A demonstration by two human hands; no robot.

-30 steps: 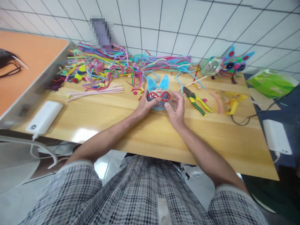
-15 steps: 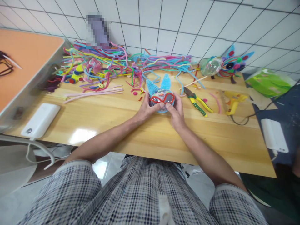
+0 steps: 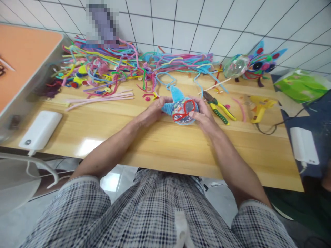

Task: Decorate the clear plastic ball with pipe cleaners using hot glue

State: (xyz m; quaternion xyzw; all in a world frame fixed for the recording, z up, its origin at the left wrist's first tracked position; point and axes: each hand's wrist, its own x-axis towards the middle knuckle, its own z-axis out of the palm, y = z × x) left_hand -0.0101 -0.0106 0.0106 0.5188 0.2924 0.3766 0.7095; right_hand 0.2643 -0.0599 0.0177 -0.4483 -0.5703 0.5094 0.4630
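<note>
Nearest me is the checked shirt [image 3: 160,206], and past it the wooden tabletop [image 3: 160,148] begins. A white power bank [image 3: 41,130] with a cable lies at its left end; another white block [image 3: 304,145] sits just off the right edge.

Around the middle I have both hands on the blue-eared ball [image 3: 184,118], a round craft piece with red spectacle-like frames, tipped so that its ears point up and to my left. The right hand [image 3: 205,115] grasps it from the side, thumb at the red frame. The left hand [image 3: 153,106] has its fingers at the lower blue ear; I cannot tell whether it pinches it or only touches.

Just beyond the right hand I see the pliers [image 3: 212,101], and farther right a yellow glue gun [image 3: 258,113]. Pale pink stems [image 3: 103,98] lie to the left.

Farther back come a tangled heap of fuzzy stems [image 3: 103,65], a neater bundle [image 3: 181,63], and a clear globe [image 3: 236,66] beside a second eared figure [image 3: 261,65], with the tiled wall [image 3: 186,24] behind
</note>
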